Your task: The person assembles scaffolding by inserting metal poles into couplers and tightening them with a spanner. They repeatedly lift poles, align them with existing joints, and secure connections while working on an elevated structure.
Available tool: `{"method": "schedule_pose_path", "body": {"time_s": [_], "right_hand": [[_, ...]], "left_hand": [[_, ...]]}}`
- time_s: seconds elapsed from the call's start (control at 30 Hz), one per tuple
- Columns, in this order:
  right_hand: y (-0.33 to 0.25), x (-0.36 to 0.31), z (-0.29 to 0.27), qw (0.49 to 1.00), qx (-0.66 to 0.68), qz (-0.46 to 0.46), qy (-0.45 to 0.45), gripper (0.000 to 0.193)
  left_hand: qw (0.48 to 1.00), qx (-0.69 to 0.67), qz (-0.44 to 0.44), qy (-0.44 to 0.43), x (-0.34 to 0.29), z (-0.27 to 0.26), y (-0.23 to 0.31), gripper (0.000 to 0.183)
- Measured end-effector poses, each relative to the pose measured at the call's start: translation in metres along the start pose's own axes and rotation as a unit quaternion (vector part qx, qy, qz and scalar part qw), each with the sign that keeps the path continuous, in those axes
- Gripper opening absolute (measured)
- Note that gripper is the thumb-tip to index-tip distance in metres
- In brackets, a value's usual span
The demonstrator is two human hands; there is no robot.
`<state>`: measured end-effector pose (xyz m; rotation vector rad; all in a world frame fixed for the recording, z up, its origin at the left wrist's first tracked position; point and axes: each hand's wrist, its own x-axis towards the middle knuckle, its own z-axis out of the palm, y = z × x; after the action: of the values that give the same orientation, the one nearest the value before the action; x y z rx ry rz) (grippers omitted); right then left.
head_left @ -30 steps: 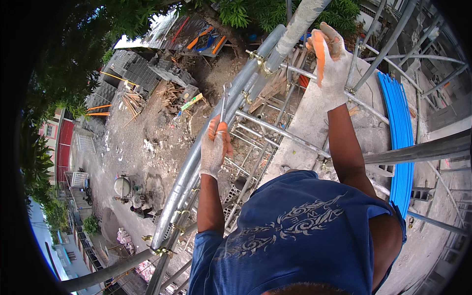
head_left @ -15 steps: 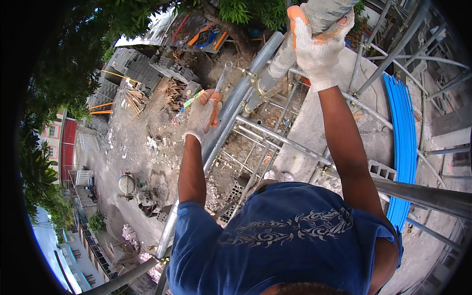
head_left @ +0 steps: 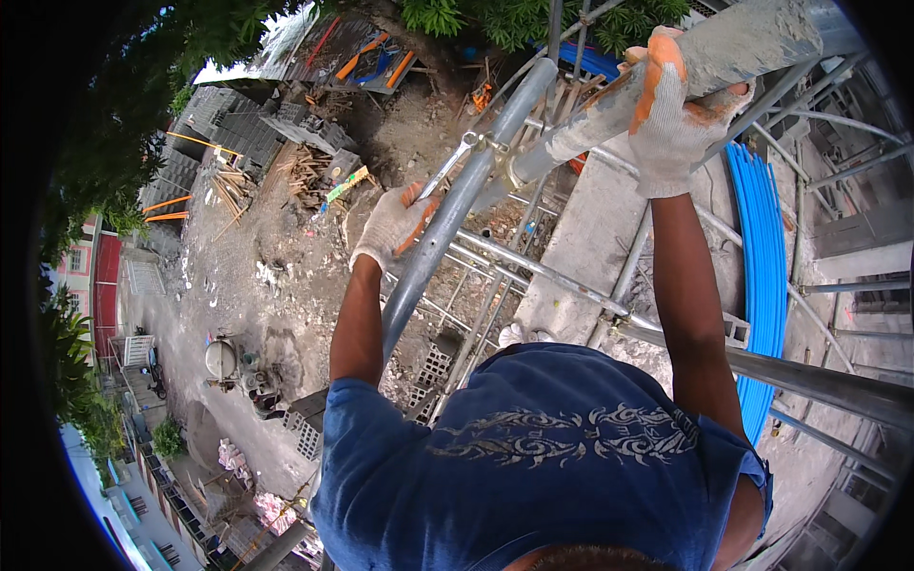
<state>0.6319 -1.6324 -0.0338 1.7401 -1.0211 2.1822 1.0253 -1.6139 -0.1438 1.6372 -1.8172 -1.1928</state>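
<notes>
My left hand [head_left: 388,226], in a white knit glove with orange patches, is closed around a silver wrench [head_left: 446,169]. The wrench's far end meets a scaffold clamp [head_left: 493,145] on the slanting metal tube [head_left: 440,236], though how it sits on the nut is too small to tell. At upper right, my gloved right hand [head_left: 671,128] grips a thick, cement-caked pipe [head_left: 752,49] from below, thumb up its left side. This pipe slopes down left towards a second clamp [head_left: 515,173] beside the tube. Some right fingers are hidden behind the pipe.
Scaffold tubes [head_left: 562,279] cross below my hands, high above rubble ground. Blue pipes [head_left: 764,257] lie bundled at right beside a concrete slab [head_left: 581,233]. Grey blocks [head_left: 233,124], timber offcuts [head_left: 228,190] and a cement mixer [head_left: 222,360] are down at left.
The wrench has gone from standing free beside the tube to meeting the clamp. My right hand and the caked pipe's upper end appear farther right and lower; the whole view has shifted.
</notes>
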Motion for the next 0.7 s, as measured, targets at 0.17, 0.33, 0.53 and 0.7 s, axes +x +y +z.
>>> {"method": "schedule_pose_path", "body": {"time_s": [0.17, 0.33, 0.53, 0.7], "right_hand": [[0.000, 0.002, -0.002, 0.916, 0.365, 0.156, 0.051, 0.058], [-0.001, -0.001, -0.009, 0.961, 0.200, 0.191, 0.027, 0.066], [0.015, 0.012, -0.033, 0.875, 0.396, 0.278, -0.019, 0.099], [0.021, 0.017, -0.036, 0.891, 0.367, 0.266, -0.033, 0.104]], "left_hand": [[0.987, -0.136, -0.070, -0.057, 0.011, -0.005, -0.010, 0.031], [0.969, -0.221, -0.033, -0.108, 0.010, -0.005, 0.000, 0.057], [0.978, -0.121, -0.061, -0.162, 0.016, -0.007, 0.008, 0.057], [0.992, 0.034, -0.031, -0.117, 0.020, -0.010, 0.015, 0.055]]}}
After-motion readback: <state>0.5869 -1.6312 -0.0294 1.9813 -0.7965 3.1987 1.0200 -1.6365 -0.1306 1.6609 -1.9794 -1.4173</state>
